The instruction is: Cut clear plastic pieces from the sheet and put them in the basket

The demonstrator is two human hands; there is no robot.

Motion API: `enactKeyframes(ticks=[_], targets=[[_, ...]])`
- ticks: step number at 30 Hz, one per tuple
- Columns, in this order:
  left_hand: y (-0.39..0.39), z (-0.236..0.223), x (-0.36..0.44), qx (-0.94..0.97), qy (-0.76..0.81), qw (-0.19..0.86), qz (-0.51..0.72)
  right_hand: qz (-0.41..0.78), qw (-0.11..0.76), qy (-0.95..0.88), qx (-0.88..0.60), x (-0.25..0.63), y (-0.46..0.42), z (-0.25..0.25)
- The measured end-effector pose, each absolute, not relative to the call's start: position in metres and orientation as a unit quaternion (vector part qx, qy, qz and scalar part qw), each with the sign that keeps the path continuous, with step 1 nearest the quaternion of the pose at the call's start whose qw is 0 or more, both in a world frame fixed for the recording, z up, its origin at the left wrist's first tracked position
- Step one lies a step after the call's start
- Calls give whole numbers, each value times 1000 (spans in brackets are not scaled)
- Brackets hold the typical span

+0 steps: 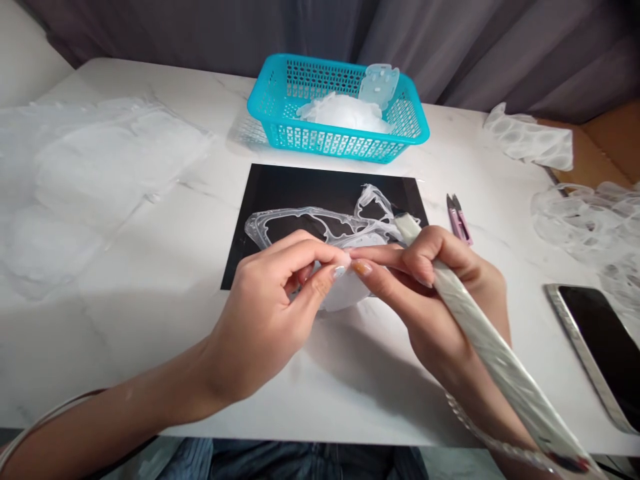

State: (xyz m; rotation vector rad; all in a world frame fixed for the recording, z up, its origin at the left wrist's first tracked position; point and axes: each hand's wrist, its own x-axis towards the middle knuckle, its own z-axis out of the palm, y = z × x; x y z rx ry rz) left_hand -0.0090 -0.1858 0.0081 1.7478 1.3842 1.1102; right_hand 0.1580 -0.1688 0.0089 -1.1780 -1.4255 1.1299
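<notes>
A translucent soft plastic piece (345,288), with a web of cut-out trim (295,217) spreading behind it, is held up over a black mat (290,180). My left hand (280,303) pinches its edge between thumb and index finger. Right beside that pinch, the thumb and index fingertip of my right hand (440,300) are pressed on the same edge. A long tool with a pale, wrapped-looking handle (480,327) also lies in my right hand, under curled fingers, its end pointing toward the mat. The exact spot between the fingertips is hidden.
Behind the mat stands a blue basket (335,143) with translucent pieces in it. A large heap of translucent sheets (95,167) lies at left. Pink thread snips (459,220), a phone (600,353) and piled trim scraps (590,213) are at right, near a cardboard box (613,143).
</notes>
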Motion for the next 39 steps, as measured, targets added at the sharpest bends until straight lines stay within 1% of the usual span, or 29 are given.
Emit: enactKeyframes(ticks=[7,14,19,24,26,31,34,39], targets=[[-186,6,-9,646,535,347,419,449,473,-589,-478,159,-168,6],[-182,11,-11,573,531,450,432,493,485,-553,-465,158,-169,4],[-182,13,-12,540,527,493,432,534,491,-526,-444,159,-165,1],[-183,13,-11,540,531,484,438,554,477,-525,-435,161,-163,0],[-183,14,-11,541,539,472,440,537,485,-528,-445,161,-164,2],[-182,15,-10,560,556,421,447,481,471,-561,-482,157,-169,12],[-182,15,-11,565,568,404,442,451,482,-578,-479,155,-171,14],[-181,14,-13,551,579,421,429,430,487,-598,-469,154,-174,11]])
